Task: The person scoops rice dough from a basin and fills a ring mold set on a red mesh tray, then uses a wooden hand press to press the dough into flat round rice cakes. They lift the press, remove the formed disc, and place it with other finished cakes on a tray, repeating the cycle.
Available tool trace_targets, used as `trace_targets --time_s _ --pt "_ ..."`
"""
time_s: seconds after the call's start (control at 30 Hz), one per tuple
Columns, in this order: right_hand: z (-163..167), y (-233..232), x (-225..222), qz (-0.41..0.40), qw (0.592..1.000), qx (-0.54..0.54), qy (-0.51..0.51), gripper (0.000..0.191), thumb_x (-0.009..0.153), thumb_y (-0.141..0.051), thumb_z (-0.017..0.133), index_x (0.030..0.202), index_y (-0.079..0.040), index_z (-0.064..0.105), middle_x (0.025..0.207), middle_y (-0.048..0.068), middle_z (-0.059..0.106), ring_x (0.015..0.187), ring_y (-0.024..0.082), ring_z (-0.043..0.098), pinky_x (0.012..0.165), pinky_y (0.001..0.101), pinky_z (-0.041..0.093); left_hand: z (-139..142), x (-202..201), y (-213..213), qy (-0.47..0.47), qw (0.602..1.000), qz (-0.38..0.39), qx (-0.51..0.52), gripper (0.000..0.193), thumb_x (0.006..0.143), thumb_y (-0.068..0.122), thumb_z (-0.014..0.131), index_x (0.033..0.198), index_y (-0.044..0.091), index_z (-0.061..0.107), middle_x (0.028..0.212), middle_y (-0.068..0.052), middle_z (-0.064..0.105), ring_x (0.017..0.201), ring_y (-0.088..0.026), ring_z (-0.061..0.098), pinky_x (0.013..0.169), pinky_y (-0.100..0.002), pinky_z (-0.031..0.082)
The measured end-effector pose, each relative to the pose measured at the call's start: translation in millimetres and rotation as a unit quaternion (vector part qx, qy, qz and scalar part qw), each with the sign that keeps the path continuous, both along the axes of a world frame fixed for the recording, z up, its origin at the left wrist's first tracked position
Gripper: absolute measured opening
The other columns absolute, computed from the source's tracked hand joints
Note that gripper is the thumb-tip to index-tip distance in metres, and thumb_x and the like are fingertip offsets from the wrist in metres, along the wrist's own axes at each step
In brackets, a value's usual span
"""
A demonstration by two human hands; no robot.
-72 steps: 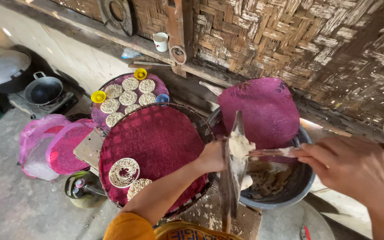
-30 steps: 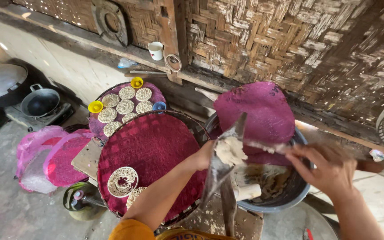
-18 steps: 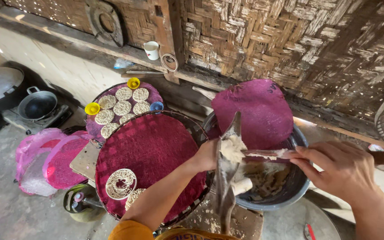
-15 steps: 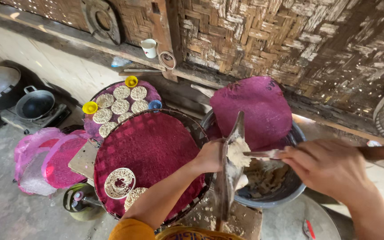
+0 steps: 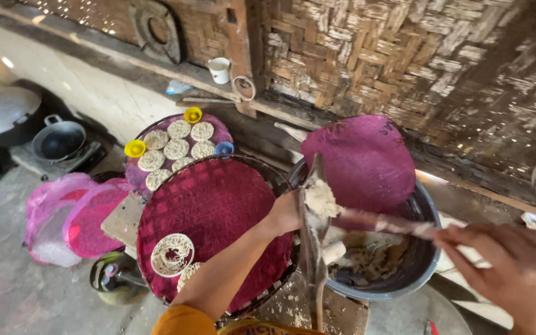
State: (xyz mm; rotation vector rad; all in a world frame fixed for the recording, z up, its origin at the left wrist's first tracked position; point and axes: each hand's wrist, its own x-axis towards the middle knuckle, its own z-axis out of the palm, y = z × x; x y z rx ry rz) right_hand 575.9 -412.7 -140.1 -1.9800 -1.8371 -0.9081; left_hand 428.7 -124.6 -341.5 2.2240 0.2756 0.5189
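Observation:
My left hand (image 5: pixel 283 214) grips a long narrow scoop-like tool (image 5: pixel 312 248), held upright, with a lump of pale dough (image 5: pixel 321 198) on its upper part. At the lower right, my right hand (image 5: pixel 516 273) holds a dough-smeared stick (image 5: pixel 383 222) whose tip reaches the lump. Both are above a dark basin (image 5: pixel 426 273) holding more dough (image 5: pixel 370 260). Left of it is a round tray under dark red cloth (image 5: pixel 218 198) with two coiled noodle discs (image 5: pixel 172 254) at its near edge.
A second tray (image 5: pixel 175 146) behind carries several noodle discs and small yellow and blue cups. A purple cloth (image 5: pixel 361 158) lies over the basin's far rim. Pink mesh covers (image 5: pixel 63 214), a pan (image 5: pixel 60 139) and a lid (image 5: pixel 1 111) sit left. A woven wall (image 5: pixel 373 56) stands behind.
My right hand has drawn back toward the lower right, with the stick still at the dough. My left hand keeps the tool upright in about the same place.

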Motion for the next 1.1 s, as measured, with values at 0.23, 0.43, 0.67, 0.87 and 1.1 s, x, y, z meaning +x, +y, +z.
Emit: trace_targets --time_s 0.23,0.43,0.67,0.87,1.1 --pt "-4.4 8.5 3.2 -0.043 0.997 -0.039 -0.046 0.027 0.076 -0.040 0.086 0.080 -0.016 0.073 0.072 -0.001 0.071 0.064 0.023 0.069 0.056 0.0378 0.051 8.1 3.2 -23.2 0.044 0.991 0.038 0.117 0.046 0.075 0.038 0.074 0.112 0.010 0.073 0.115 -0.015 0.072 0.109 -0.035 0.069 0.089 -0.044 0.056" --pt "-13.0 37.4 -23.3 0.057 0.991 -0.078 -0.098 0.008 0.081 -0.025 0.077 0.084 -0.020 0.071 0.069 -0.002 0.065 0.059 0.019 0.065 0.052 0.0369 0.049 23.3 6.8 -42.9 0.083 0.987 0.023 0.137 0.043 0.075 0.039 0.073 0.108 0.011 0.074 0.114 -0.014 0.074 0.110 -0.034 0.069 0.088 -0.044 0.059" --pt "-21.6 21.9 -20.8 0.046 0.998 -0.038 -0.021 0.016 0.080 -0.026 0.079 0.094 -0.019 0.077 0.074 0.002 0.072 0.061 0.021 0.066 0.054 0.0378 0.050 19.7 -0.4 -26.7 0.079 0.993 0.062 0.065 0.046 0.072 0.037 0.077 0.108 0.008 0.077 0.118 -0.021 0.069 0.106 -0.041 0.066 0.089 -0.047 0.054" --pt "-95.9 24.1 -22.9 0.037 0.883 0.211 0.417 0.024 0.097 -0.018 0.077 0.118 -0.008 0.071 0.109 0.003 0.075 0.085 0.015 0.073 0.074 0.0277 0.059 -4.3 29.8 -23.4 0.227 0.964 0.107 -0.084 0.036 0.082 0.020 0.062 0.115 0.004 0.065 0.106 -0.018 0.074 0.091 -0.033 0.073 0.074 -0.039 0.064" --pt "-204.0 23.4 -33.5 -0.040 0.941 0.237 0.240 0.019 0.084 -0.012 0.087 0.095 -0.005 0.072 0.087 0.010 0.072 0.076 0.026 0.070 0.065 0.0314 0.054 -11.7 27.6 -18.4 0.081 0.984 0.142 -0.072 0.038 0.088 0.031 0.069 0.117 0.007 0.069 0.109 -0.018 0.074 0.101 -0.036 0.073 0.091 -0.044 0.057"
